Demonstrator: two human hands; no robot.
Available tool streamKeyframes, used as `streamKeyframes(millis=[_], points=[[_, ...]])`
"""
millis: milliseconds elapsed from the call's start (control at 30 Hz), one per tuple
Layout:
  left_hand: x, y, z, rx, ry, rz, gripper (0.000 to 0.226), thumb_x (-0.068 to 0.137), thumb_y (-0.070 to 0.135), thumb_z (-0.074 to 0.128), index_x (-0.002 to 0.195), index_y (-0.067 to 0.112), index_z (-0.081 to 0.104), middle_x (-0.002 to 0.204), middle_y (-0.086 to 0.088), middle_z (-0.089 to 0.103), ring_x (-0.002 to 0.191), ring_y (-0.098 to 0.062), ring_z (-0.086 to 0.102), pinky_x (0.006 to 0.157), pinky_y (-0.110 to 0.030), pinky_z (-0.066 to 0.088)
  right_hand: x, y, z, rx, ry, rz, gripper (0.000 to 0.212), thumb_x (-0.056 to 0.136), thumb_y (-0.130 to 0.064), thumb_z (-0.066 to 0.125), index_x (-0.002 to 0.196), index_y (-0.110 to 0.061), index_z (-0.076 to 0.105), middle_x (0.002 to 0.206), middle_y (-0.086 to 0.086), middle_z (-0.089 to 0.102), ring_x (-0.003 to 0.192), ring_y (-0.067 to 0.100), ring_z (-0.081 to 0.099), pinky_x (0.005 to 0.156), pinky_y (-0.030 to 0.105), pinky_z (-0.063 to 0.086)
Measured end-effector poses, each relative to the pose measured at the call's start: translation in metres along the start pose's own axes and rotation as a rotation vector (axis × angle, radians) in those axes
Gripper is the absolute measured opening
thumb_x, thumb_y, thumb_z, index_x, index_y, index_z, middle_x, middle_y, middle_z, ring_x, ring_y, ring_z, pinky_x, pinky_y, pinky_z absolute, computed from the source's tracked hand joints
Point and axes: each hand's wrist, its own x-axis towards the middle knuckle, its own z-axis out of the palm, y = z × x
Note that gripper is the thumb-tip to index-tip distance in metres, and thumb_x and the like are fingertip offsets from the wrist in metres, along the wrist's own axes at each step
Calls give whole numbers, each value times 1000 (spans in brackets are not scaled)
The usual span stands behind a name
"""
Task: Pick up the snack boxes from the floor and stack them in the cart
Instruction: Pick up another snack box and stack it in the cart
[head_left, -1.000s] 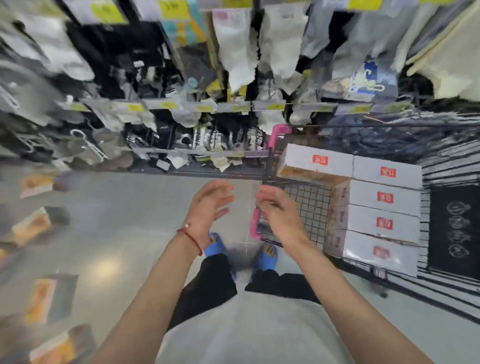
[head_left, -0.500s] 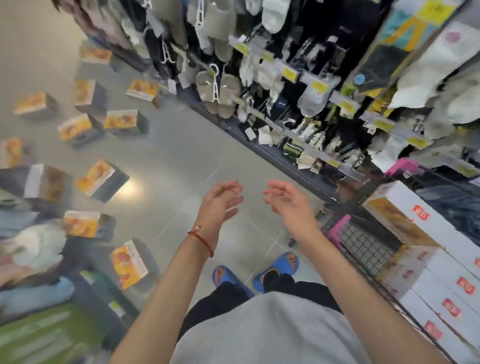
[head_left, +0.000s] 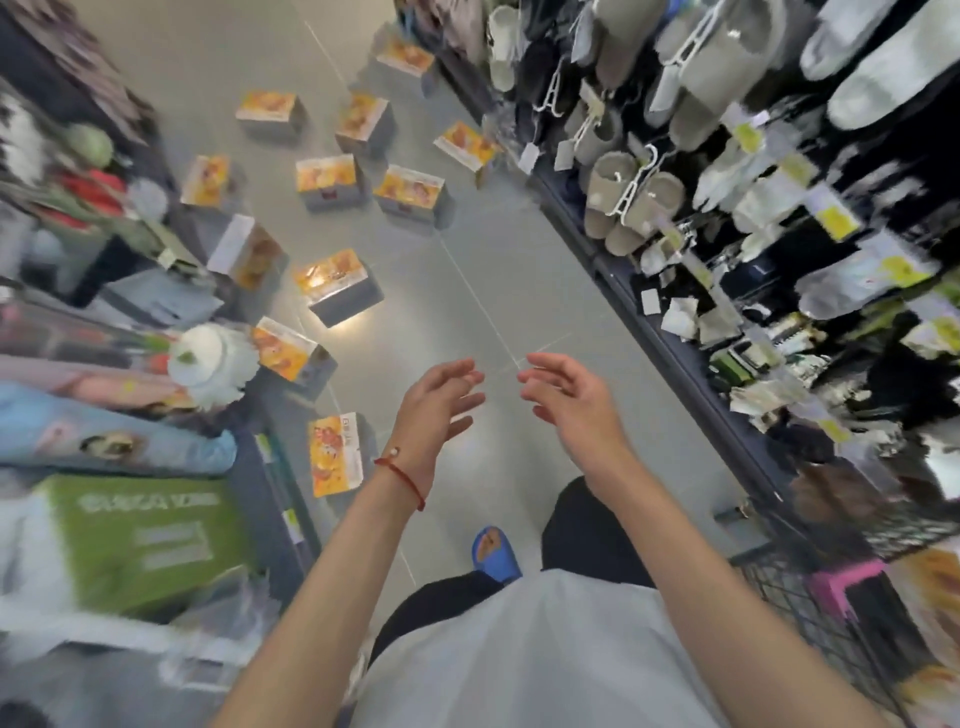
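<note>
Both bare forearms reach forward and down, drawing close together at the hands. The left hand (head_left: 436, 410) is loosely spread, fingers relaxed and slightly curved, palm turned inward, holding nothing; one red bracelet (head_left: 400, 475) circles its wrist. The right hand (head_left: 571, 400) hangs just beside the left hand, fingertips apart from it, likewise spread and empty. Eleven snack boxes (head_left: 332, 270) can be counted on the floor (head_left: 519, 280), though blur softens several. The nearest box (head_left: 335, 454) lies just left of the left hand's wrist, and the other ten are scattered beyond the left hand. One wire cart (head_left: 779, 613) stands well apart from the left hand, at lower right.
</note>
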Motion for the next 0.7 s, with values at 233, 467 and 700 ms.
streamKeyframes(millis=[233,467,700], points=[[67,29,-39,-73,116,-46,24,101,19,56,123,21,65,122,2,72,113,-20,68,98,-36,51,83,-35,50,-54,-119,50,27,100,-8,62,124,-20,67,116,0,74,104,15,68,82,21,52],[160,97,-58,-155,268,-91,21,101,20,56,120,22,66,120,2,73,112,-19,69,105,-40,50,205,-89,88,-103,-224,78,27,99,-8,61,115,-29,68,112,-3,75,108,18,69,92,28,52],[233,159,-80,-295,390,-101,21,102,19,55,119,22,66,118,4,73,110,-17,70,104,-40,51,311,-151,132,-198,-350,104,31,96,-2,60,111,-28,68,111,-1,75,104,12,68,94,30,52]])
